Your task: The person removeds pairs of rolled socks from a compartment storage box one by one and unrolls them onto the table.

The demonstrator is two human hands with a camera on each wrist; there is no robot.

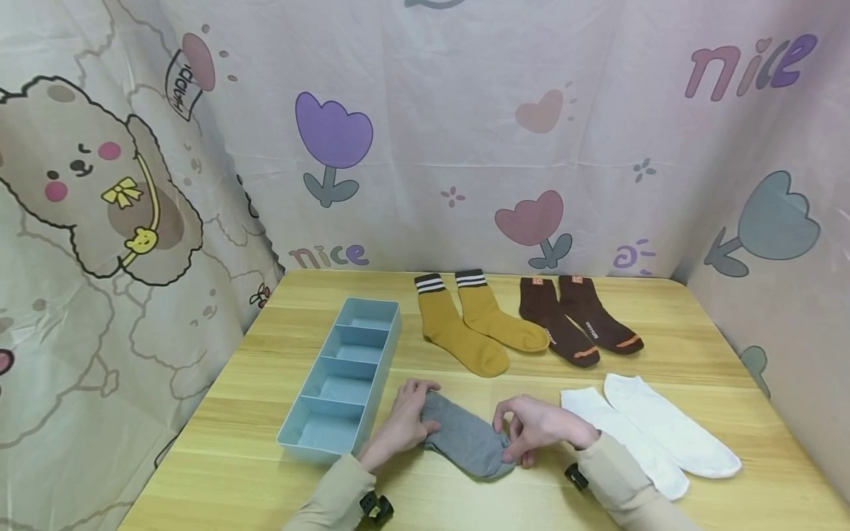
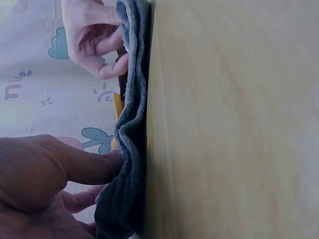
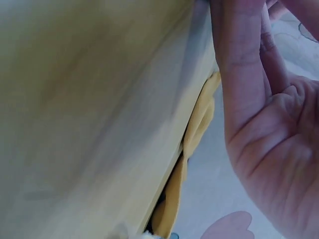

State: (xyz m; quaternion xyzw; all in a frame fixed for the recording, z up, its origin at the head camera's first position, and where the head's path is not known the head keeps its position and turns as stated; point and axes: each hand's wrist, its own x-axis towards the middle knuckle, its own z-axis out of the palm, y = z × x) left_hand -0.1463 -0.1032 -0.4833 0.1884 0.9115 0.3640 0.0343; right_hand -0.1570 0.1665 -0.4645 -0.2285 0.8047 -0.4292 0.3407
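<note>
A pair of grey socks [image 1: 465, 435], laid one over the other, lies flat on the table at the front middle. My left hand [image 1: 406, 419] holds the cuff end, with the thumb at the near edge and the fingers at the far edge. At the toe end, my right hand [image 1: 536, 428] pinches the fabric between thumb and fingers. The left wrist view shows the layered edges of the socks [image 2: 132, 114] from the side, wavy along their length. In the right wrist view the right hand [image 3: 279, 114] fills the right side, and its fingertips are out of frame.
Left of the left hand stands a blue box [image 1: 364, 424] with several compartments. Yellow striped-cuff socks [image 1: 458, 328] and dark brown socks [image 1: 558, 321] lie at the back. White socks [image 1: 664, 428] lie right, partly behind the right forearm. Printed curtains surround the wooden table [image 1: 226, 435].
</note>
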